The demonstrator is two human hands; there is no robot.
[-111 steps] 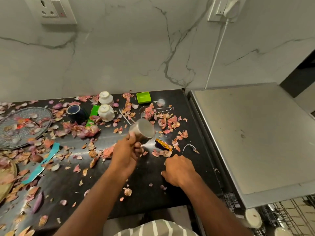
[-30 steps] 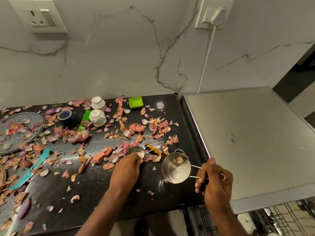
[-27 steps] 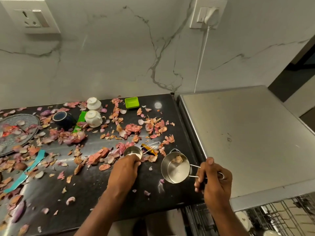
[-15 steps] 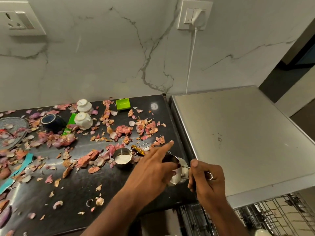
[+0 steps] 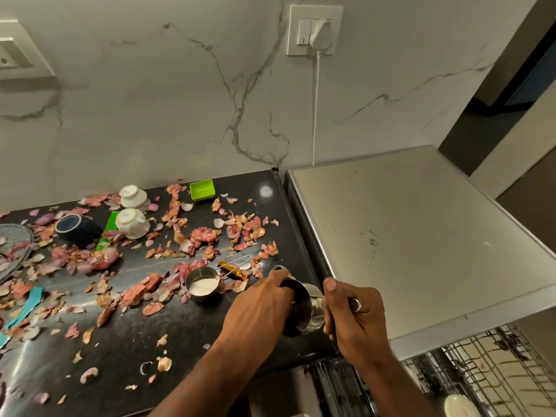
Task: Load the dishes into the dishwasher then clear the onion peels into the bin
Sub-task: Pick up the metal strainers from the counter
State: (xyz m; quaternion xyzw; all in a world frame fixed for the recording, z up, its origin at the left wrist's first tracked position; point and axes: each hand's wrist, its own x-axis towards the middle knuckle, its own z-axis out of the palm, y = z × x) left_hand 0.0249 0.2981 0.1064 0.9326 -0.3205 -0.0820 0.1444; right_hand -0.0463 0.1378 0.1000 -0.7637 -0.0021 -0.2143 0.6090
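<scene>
The larger steel measuring cup is tipped on its side above the black counter's right edge. The right hand curls round its wire handle. The left hand reaches into its mouth, fingertips hidden, so their grip can't be told. Loosened onion peels could drop into the open dishwasher rack below; the smaller measuring cup sits nearby.

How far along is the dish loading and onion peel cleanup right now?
Early. The dishwasher rack is pulled out with one white dish visible. In hand: right hand grips the large steel cup; left hand reaches inside. Left: small steel cup, white bowls, peels.
</scene>
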